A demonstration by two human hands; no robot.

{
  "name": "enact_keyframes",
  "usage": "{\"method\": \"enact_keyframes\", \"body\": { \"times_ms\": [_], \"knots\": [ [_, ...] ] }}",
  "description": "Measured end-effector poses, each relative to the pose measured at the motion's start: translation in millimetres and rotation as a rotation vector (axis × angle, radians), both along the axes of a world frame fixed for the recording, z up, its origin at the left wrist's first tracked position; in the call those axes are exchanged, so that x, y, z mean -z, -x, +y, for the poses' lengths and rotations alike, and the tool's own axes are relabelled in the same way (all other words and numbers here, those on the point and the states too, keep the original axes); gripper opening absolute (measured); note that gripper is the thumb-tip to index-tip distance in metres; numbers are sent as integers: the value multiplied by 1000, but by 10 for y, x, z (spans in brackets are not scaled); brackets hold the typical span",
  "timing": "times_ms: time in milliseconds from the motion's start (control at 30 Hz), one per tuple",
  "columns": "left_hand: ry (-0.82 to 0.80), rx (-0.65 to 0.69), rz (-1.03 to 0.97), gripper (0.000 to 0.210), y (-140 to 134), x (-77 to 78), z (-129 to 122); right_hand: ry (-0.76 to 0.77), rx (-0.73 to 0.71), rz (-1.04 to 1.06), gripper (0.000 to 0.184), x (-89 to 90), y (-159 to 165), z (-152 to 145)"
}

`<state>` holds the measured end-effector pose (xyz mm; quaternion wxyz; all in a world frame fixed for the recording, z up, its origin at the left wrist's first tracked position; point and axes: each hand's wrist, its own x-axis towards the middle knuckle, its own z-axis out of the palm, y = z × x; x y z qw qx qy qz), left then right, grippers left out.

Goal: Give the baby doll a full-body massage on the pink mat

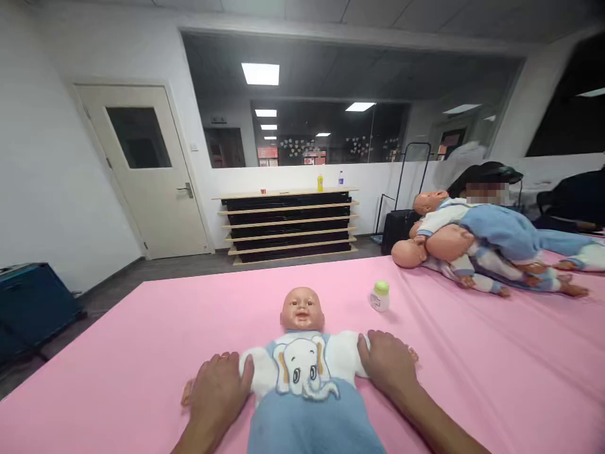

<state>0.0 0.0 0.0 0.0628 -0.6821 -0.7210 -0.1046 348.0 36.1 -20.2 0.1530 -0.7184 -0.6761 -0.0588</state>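
Observation:
A baby doll [307, 384] lies on its back on the pink-covered table [189, 315], its head toward the far side. It wears a white and blue outfit with an elephant on the chest. My left hand [218, 386] is closed around the doll's outstretched arm on the left, and the doll's small hand sticks out beyond my fingers. On the other side, my right hand [388, 360] grips the doll's other arm, with its fingertips showing past my hand. A small white bottle with a green cap [379, 297] stands beyond my right hand.
Several more dolls [501, 233] are heaped at the table's right. Behind them is a person in dark headwear [486, 180]. A low stack of boards [290, 227] holding bottles stands by the wall, near a trolley [401, 183]. A blue case [38, 309] is at left.

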Motion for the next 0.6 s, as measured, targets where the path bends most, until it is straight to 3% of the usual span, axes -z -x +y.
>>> {"method": "enact_keyframes", "body": {
  "times_ms": [100, 200, 333, 433, 600],
  "knots": [
    [-17, -10, 29, 48, 0, 23, -2, -151, -62, -61, 33, 29, 27, 1],
    [-192, 33, 105, 42, -18, 79, -2, -281, -173, -65, 28, 49, 117, -31],
    [-450, 280, 142, 37, -69, 214, 3, -314, -369, 27, 25, 59, 275, -85],
    [-411, 428, 79, 33, -105, 289, 8, -312, -492, 70, 26, 62, 338, -101],
    [-209, 399, -5, 36, -159, 218, -6, -153, -529, 98, 30, 45, 360, -112]
  ]
}}
